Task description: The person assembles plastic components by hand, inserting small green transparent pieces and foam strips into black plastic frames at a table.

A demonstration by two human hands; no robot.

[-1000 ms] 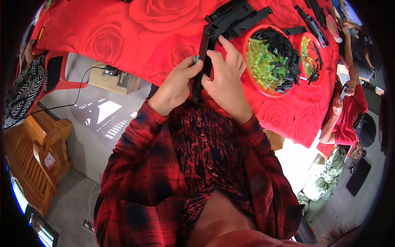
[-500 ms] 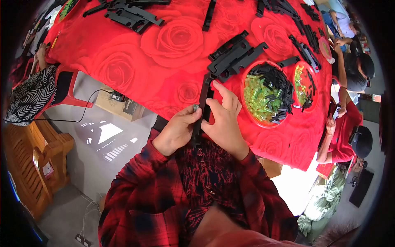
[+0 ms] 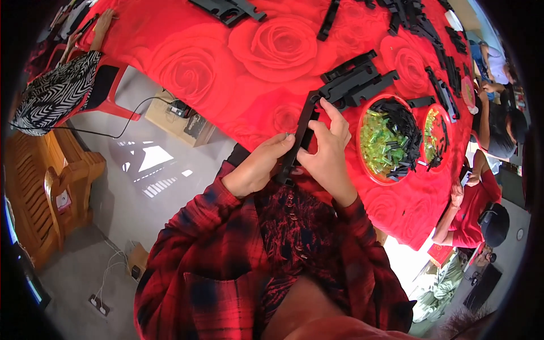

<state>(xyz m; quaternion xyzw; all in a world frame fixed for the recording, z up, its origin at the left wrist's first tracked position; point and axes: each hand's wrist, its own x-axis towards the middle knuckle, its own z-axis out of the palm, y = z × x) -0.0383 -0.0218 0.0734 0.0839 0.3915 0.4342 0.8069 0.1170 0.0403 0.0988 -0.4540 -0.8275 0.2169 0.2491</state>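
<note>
A long, narrow black plastic part [image 3: 306, 116] slants upward from my body, its far end close to the stacked parts. Around its left side closes my left hand [image 3: 256, 165], thumb pressed on the edge near the middle. A tiny piece may show at that thumb's tip, too small to make out. My right hand [image 3: 331, 156] grips the same part from the right, index finger near the far end and thumb lower down. Beyond it lie several similar black plastic parts [image 3: 357, 82]. To the right is a red bowl [image 3: 362, 164] of yellow-green translucent pieces and small black pieces.
A smaller red dish [image 3: 445, 161] of similar pieces stands farther right on the rose-patterned red tablecloth [image 3: 198, 73]. More black parts [image 3: 226, 11] lie at the far side. People [image 3: 467, 204] sit along the right; another person [image 3: 54, 93] sits at left, near a cardboard box [image 3: 175, 122].
The whole view has shifted, so the table and bowls appear farther right. Both hands keep their hold on the black plastic part, with little change in their grip.
</note>
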